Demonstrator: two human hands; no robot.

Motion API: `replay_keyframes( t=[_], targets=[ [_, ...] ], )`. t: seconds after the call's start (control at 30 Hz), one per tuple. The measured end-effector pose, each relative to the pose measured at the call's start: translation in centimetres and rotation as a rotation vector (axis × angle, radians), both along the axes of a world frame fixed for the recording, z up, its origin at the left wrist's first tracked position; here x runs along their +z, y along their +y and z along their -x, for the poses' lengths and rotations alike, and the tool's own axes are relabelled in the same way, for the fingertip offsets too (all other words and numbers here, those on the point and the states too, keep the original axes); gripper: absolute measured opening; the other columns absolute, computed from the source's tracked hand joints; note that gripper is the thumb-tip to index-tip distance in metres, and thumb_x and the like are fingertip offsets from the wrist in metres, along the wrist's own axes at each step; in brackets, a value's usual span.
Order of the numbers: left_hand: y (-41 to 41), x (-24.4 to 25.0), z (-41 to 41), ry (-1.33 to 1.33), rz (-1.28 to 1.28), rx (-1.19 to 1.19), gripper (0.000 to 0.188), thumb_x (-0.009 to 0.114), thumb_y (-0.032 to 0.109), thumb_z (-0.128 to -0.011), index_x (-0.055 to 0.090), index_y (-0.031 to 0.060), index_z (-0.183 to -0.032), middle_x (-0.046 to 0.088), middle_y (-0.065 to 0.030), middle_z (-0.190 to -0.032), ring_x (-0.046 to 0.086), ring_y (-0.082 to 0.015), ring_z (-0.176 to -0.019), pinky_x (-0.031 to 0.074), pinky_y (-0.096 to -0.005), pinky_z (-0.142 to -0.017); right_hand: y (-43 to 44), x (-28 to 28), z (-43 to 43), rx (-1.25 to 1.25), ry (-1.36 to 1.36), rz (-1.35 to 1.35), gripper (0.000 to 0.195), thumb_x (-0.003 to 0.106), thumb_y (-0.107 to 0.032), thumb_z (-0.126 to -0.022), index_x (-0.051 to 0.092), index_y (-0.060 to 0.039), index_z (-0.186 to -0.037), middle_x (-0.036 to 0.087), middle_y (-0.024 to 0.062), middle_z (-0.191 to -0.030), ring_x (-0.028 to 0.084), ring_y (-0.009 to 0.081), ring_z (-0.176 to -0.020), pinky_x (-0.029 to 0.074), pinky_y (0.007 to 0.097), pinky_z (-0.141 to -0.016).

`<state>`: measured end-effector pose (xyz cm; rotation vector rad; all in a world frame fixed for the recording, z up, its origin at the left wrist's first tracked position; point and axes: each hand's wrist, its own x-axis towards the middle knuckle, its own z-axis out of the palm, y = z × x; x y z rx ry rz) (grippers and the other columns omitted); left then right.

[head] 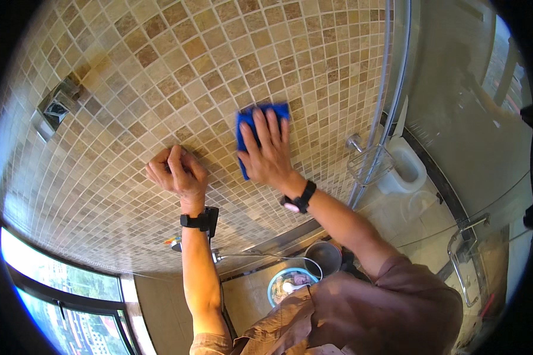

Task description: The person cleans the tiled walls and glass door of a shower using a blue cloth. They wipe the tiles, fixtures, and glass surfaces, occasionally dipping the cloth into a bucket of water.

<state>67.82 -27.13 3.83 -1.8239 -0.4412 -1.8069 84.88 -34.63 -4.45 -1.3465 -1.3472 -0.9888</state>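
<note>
My right hand [266, 153] lies spread over a folded blue cloth [280, 111] and presses it flat on the mosaic-tiled wall [231, 49]. To its left, my left hand [176, 171] is near the same wall with its fingers curled; whether something small sits inside the curl cannot be told. Black bands circle both wrists. A chrome wall fixture [55, 108] juts from the tiles at the upper left, apart from both hands.
A wire soap basket [371, 164] sticks out beside the glass panel's metal edge [393, 111], with a white toilet [402, 171] beyond. Below are a shower hose [266, 255], a blue-rimmed basin [273, 284] holding things and a dark bucket [323, 257]. Windows [71, 284] stand lower left.
</note>
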Motion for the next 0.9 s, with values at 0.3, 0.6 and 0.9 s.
replay_keyframes(
  t=[0.3,0.6,0.9],
  targets=[
    [0.3,0.2,-0.4,0.002,-0.011,0.0,0.024,0.062,-0.005,-0.079,0.069,0.0092,-0.097,0.055,-0.0076,-0.091,0.051,-0.0275,-0.083,0.037,-0.0419,-0.077,-3.5,-15.2,-3.3,-0.122,0.082,0.103,0.077,0.056,-0.031,-0.102,0.02,0.0016,-0.161,0.012,0.0384,-0.164,0.012,0.0598,-0.15,0.01,0.0737,-0.117],
    [-2.1,-1.6,-4.3,0.138,0.017,-0.151,0.03,0.065,-0.005,-0.075,0.069,0.0115,-0.1,0.06,-0.0065,-0.089,0.055,-0.028,-0.082,0.038,-0.0423,-0.076,-2.1,9.3,-5.6,-0.102,0.087,-0.133,0.075,0.061,-0.032,-0.095,0.034,0.0,-0.157,0.022,0.0336,-0.164,0.02,0.054,-0.151,0.011,0.0676,-0.12],
    [-3.0,-3.4,-7.3,0.219,-0.006,-0.068,0.028,0.071,0.002,-0.072,0.07,0.0181,-0.095,0.062,-0.0025,-0.092,0.055,-0.0261,-0.085,0.036,-0.0414,-0.077,-3.1,-3.8,-7.6,-0.238,0.356,-0.159,0.072,0.045,-0.034,-0.105,0.019,0.0015,-0.162,0.01,0.0355,-0.165,0.011,0.0566,-0.152,0.007,0.068,-0.12]
  ],
)
